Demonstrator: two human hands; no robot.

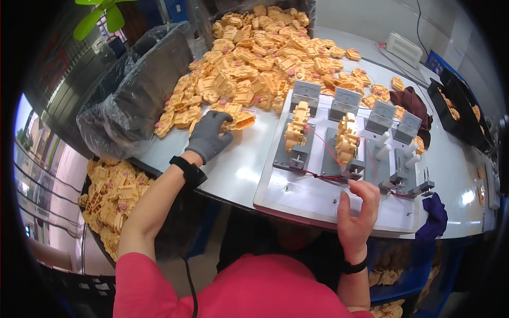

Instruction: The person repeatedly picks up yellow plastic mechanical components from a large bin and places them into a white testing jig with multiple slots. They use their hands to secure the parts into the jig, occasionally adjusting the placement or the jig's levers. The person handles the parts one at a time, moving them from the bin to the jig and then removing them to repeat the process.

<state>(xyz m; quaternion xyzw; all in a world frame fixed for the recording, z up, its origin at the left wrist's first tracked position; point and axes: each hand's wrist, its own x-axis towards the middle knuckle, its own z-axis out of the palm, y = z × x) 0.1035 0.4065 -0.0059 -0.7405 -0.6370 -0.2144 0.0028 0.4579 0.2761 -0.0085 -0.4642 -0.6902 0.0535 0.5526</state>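
Observation:
My left hand (210, 138), in a grey glove, reaches to the front of a large heap of yellow-orange plastic housings (254, 58). Its thumb and forefinger are apart beside a housing (243, 121) at the heap's near edge; no grip on it shows. Bare, my right hand (359, 216) is at the front of a white test board (318, 204), thumb and forefinger parted. The forefinger tip is just below a small grey clamp block (353, 168); contact is unclear. One housing (297, 127) stands upright on the left fixture, another (347, 139) on the fixture beside it.
Several analog meters (344, 104) line the board's back. White posts (383, 152) stand on its right fixtures. A plastic-lined bin (140, 85) is at left, above more housings (116, 196). At right are a purple cloth (433, 216), a brown cloth (412, 106) and a black tray (460, 117).

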